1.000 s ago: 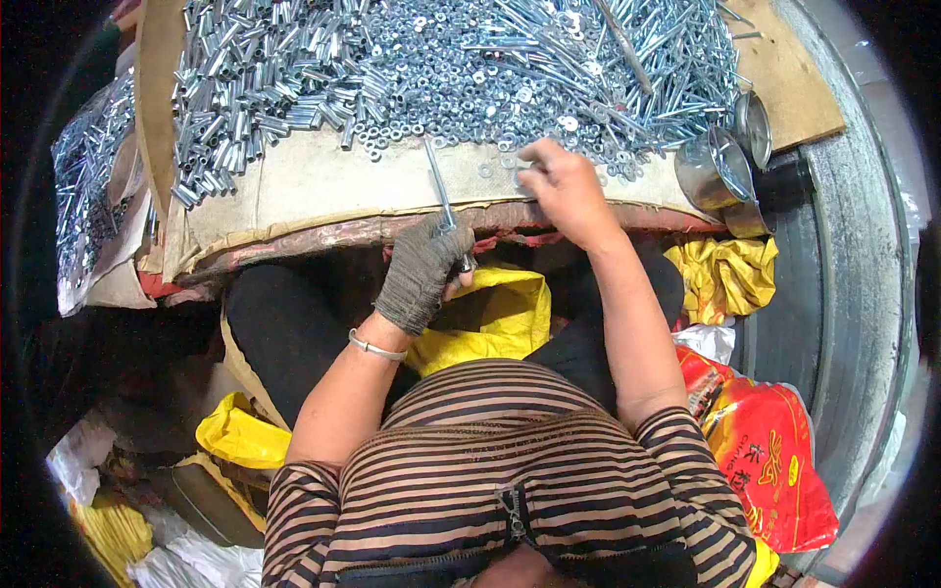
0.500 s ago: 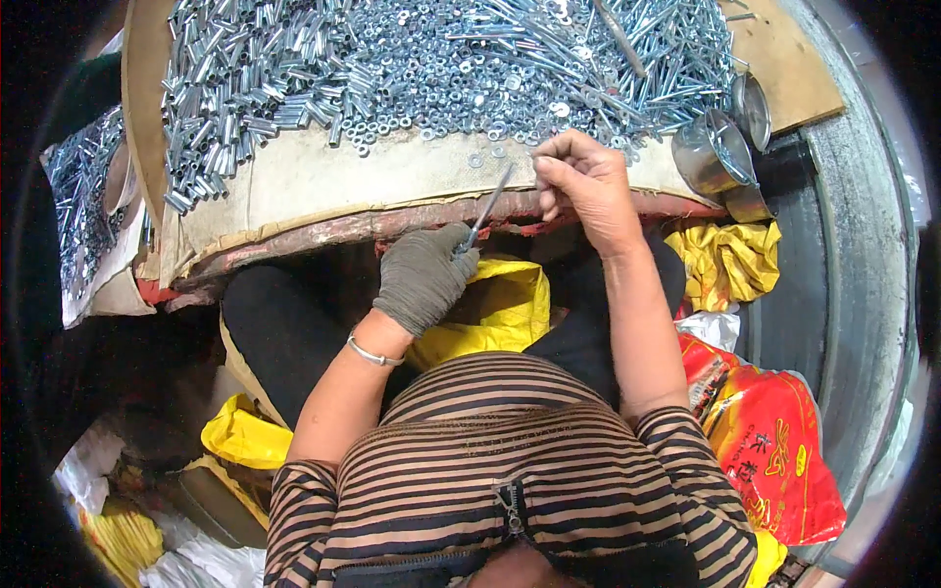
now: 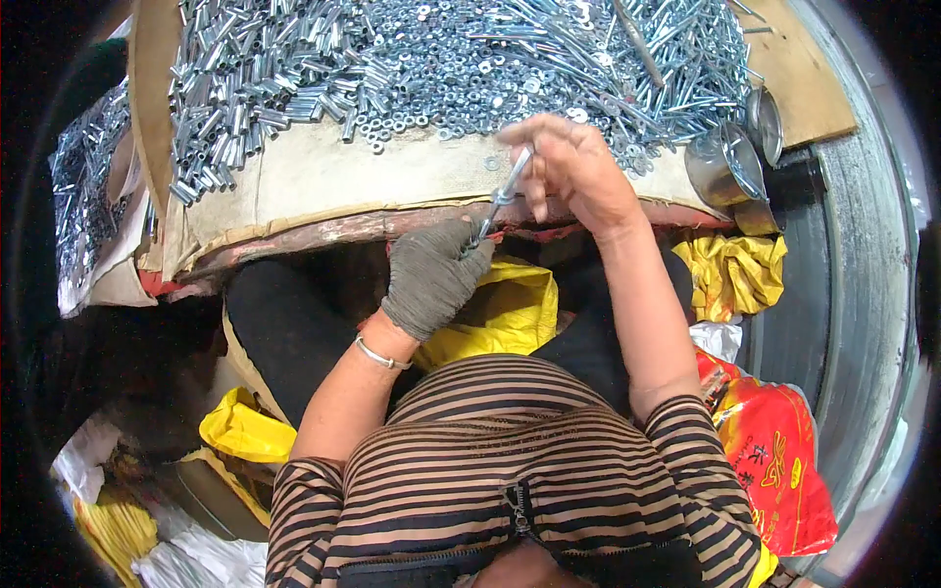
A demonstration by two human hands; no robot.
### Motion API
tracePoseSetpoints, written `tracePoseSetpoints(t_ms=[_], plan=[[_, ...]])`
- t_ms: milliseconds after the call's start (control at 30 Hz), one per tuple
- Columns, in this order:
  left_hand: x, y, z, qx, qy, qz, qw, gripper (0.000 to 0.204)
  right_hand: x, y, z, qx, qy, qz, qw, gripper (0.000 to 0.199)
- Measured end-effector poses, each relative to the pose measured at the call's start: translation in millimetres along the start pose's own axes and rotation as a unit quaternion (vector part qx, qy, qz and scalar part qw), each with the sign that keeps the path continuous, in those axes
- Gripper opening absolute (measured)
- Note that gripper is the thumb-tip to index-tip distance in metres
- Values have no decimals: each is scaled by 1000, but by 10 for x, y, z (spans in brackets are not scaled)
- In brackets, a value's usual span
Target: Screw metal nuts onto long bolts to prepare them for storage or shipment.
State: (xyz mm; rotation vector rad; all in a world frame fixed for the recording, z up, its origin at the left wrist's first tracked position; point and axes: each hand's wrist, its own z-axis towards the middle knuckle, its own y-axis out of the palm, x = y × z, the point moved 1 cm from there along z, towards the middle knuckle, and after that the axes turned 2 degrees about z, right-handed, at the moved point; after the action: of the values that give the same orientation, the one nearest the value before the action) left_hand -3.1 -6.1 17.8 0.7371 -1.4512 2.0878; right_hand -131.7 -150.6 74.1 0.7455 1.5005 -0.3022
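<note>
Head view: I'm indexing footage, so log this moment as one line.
left hand: gloved, holding metal rod | right hand: bare, near rod's upper end | beyond: loose metal tubes, nuts

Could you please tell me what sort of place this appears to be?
Probably a small hardware assembly workshop: loose metal tubes, ring-shaped pieces and thin rods lie heaped on a pale work surface, and the gloved left hand holds a slender metal piece.

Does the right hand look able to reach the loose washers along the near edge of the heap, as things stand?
Probably yes: the right hand is close to the loose washers, with nothing visible between. Blur near the metal rod hides whether that hand is empty.
</note>
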Motion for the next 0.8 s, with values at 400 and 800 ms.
tracePoseSetpoints(t_ms=[400,800], plan=[[-43,-138,102,-7,-252,-456,853,21,427,254,663,102,-119,-755,636,23],[-171,-124,74,-12,-231,-356,905,20,266,144,385,188,-159,-235,940,14]])
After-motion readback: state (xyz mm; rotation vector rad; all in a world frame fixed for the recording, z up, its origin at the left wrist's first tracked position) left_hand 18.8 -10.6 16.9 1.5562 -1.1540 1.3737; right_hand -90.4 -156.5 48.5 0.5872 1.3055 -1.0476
